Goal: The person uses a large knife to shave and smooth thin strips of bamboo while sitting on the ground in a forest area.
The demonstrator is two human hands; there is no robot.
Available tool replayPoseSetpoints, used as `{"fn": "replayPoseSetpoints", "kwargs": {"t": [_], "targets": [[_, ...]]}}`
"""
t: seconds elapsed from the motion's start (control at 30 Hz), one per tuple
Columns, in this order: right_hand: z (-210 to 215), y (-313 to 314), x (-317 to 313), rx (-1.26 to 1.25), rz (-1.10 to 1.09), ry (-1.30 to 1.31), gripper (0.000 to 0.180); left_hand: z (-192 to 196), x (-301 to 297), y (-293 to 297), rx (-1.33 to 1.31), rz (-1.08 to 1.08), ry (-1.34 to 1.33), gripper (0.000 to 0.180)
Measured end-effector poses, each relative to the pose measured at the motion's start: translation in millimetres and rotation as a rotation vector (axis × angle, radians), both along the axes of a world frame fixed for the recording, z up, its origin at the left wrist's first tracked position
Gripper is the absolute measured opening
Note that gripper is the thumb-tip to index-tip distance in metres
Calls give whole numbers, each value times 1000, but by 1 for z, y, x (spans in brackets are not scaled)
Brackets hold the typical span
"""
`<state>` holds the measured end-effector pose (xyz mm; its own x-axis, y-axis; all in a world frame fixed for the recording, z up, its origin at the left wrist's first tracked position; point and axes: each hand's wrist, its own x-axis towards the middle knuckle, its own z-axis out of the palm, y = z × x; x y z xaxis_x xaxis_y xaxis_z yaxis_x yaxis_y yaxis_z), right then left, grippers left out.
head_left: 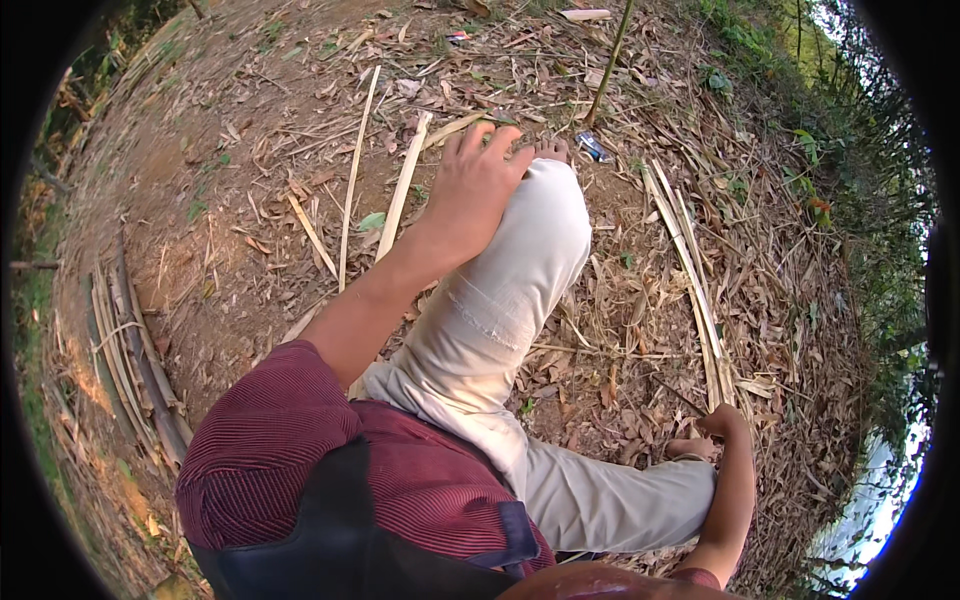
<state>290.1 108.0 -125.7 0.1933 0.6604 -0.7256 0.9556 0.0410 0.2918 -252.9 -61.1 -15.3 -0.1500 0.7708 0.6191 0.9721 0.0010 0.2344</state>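
My left hand [478, 185] is beside my raised left knee, its fingers spread and slightly bent. Close to those fingertips a pale split bamboo strip [447, 133] lies on the ground, partly hidden by the hand. Low on the right, my right hand [727, 424] is closed round a thin, dark-bladed knife [680, 398] pointing up and left; its handle is covered by the fingers. Just beyond that hand lie several long pale bamboo strips [688, 250], their near ends close to it. My bare right foot [690, 449] is right beside the hand.
Two long pale strips [405, 185] [360, 175] lie left of my left arm. A tied bundle of poles [135, 345] rests at far left. A thin upright stick [610, 65] and a blue wrapper [592, 147] are beyond my knee. Dry leaves cover the ground; shrubs edge the right.
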Motion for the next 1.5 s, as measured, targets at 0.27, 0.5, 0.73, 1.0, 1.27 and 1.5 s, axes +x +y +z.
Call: {"fn": "replayPoseSetpoints", "kwargs": {"t": [0.27, 0.5, 0.73, 1.0, 1.27, 1.5], "targets": [[6, 10, -32, 65, 200, -165, 46, 105, 114, 97, -90, -841, -75, 37], [12, 15, -45, 140, 278, -172, 51, 1, 155, 267, -718, -530, 341, 44], [-8, 25, -80, 93, 331, -198, 34, -39, 180, 295, -1287, -592, 394, 52], [58, -86, -175, 32, 602, 94, 16, -67, 233, 390, -1055, -553, 708, 46], [31, -138, -187, -17, 401, 633, 15, -207, 315, 442, -833, -875, 659, 40], [61, -131, -170, 275, 420, 749, 30, -295, 347, 466, -702, -869, 602, 49]]}}
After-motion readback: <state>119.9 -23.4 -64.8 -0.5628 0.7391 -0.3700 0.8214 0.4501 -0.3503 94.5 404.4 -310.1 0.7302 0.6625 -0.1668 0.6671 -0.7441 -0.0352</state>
